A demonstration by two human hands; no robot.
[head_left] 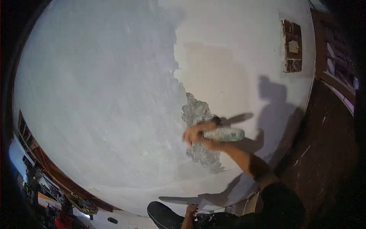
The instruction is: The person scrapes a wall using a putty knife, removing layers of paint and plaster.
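Note:
My right hand [199,136] reaches up against the wall, its fingers bent round a pale green-white, bottle-shaped object [228,134] that sticks out to the right. Behind it lies a rough grey patch [206,157] of bare wall, beside the smoother grey-white coated area [103,91]. Low in the view, my left hand [191,208] has curled fingers at a long black object [162,214] with a rounded end; I cannot tell its kind. A long, flat shadow falls on the wall just above it.
To the upper right, a brown electrical box [292,46] is set in the wall. A dark brown door or panel [324,129] stands at the right edge. Assorted items, including something red [63,222], crowd the lower left, and a small dark object [112,220] lies on the tiled floor.

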